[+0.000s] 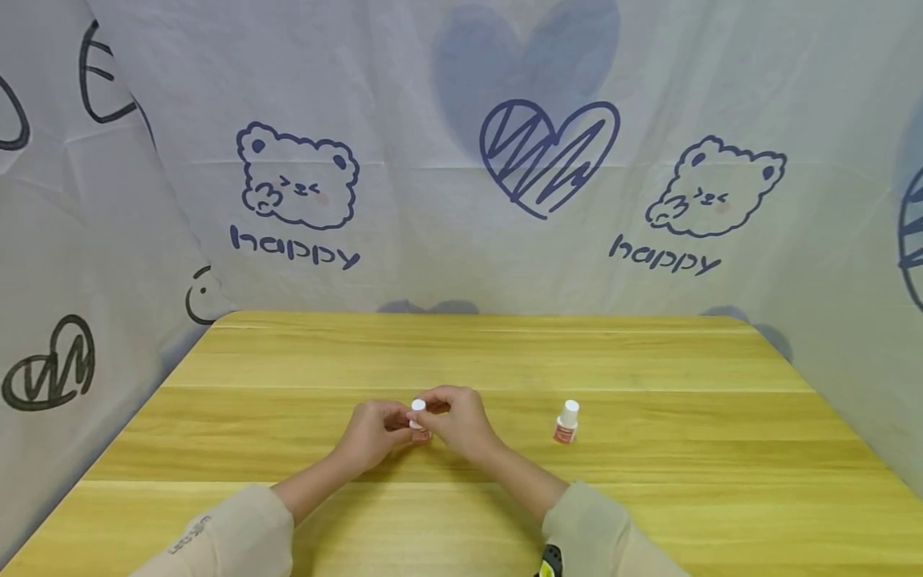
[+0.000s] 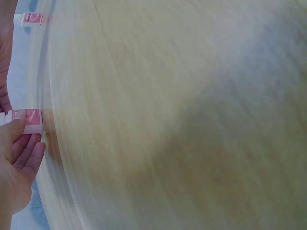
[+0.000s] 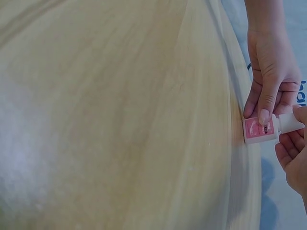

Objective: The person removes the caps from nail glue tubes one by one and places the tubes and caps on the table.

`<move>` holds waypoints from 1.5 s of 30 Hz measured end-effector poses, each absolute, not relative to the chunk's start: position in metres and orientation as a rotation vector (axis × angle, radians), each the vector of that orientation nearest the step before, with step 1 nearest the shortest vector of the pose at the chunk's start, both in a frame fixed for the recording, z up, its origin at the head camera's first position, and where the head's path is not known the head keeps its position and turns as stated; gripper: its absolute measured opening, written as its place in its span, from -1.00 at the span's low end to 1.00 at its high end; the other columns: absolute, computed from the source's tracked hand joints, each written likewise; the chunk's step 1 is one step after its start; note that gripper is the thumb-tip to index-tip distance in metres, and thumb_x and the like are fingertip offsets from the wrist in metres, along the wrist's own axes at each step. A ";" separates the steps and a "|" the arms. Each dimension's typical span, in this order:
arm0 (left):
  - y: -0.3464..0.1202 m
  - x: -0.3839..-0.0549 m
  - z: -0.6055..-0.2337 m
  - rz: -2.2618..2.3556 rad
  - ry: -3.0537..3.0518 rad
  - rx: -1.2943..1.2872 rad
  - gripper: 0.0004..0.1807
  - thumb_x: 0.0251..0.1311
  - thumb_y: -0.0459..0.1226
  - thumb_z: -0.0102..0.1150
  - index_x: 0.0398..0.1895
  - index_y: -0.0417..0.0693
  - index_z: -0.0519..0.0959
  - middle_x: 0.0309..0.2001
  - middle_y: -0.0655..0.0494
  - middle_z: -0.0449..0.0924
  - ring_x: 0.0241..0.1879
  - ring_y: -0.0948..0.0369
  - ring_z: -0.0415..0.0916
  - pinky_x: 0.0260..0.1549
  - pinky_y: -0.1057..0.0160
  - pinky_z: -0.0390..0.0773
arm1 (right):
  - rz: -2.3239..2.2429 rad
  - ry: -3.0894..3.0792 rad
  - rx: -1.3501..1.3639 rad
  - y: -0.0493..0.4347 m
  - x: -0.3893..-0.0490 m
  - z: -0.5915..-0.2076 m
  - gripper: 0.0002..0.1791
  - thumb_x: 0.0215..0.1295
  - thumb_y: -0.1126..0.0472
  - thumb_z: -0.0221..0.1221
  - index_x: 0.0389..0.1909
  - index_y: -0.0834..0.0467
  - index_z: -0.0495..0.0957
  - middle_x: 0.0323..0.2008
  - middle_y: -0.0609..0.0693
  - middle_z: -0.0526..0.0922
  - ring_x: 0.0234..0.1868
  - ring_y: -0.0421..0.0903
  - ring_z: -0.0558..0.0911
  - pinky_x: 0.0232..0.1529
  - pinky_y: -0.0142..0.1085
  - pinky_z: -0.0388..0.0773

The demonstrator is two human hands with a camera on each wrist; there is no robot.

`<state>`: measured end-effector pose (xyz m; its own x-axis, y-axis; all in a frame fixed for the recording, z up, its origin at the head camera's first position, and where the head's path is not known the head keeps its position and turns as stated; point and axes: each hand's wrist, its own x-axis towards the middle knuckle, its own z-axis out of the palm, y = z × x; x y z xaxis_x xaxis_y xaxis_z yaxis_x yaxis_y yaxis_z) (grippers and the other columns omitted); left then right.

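A small white bottle with a pink label and a white cap stands upright on the table between both hands. My left hand grips its body, the thumb lying over the label. From the other side my right hand pinches the white cap between thumb and fingers. In the left wrist view the held bottle shows its base at the tabletop. To the right, apart from both hands, a second bottle of the same look stands upright with its cap on.
The wooden table stretches around the hands on every side. Behind it hangs a pale cloth printed with bears, hearts and the word "happy". More cloth hangs along the left edge.
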<state>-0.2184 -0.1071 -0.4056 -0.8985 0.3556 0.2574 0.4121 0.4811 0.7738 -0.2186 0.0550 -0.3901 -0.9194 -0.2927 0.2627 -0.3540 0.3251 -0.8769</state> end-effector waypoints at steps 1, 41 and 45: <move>-0.107 -0.218 -0.406 -1.413 -2.650 -0.686 -0.85 0.02 -0.34 0.30 -0.35 -0.25 0.67 -0.35 -0.11 0.70 -0.36 0.13 0.68 -0.40 0.40 0.63 | 1.685 -2.513 0.621 0.055 -0.219 -0.390 -0.80 0.14 0.30 0.27 -0.27 0.36 0.64 -0.28 0.19 0.70 -0.23 0.03 0.67 -0.28 -0.45 0.61; -0.106 -0.219 -0.406 -1.386 -2.630 -0.707 -0.85 -0.02 -0.35 0.32 -0.36 -0.25 0.68 -0.38 -0.09 0.71 -0.39 0.14 0.68 -0.41 0.43 0.62 | 1.621 -2.400 0.505 0.051 -0.216 -0.397 -0.91 0.08 0.34 0.29 -0.39 0.28 0.65 -0.39 0.12 0.70 -0.31 -0.04 0.65 -0.28 -0.48 0.57; -0.106 -0.219 -0.406 -1.385 -2.635 -0.703 -0.85 -0.02 -0.35 0.33 -0.36 -0.24 0.68 -0.38 -0.08 0.71 -0.40 0.15 0.68 -0.42 0.43 0.62 | 1.623 -2.418 0.513 0.051 -0.216 -0.396 -0.91 0.09 0.33 0.28 -0.37 0.28 0.66 -0.37 0.12 0.71 -0.29 -0.04 0.66 -0.28 -0.48 0.57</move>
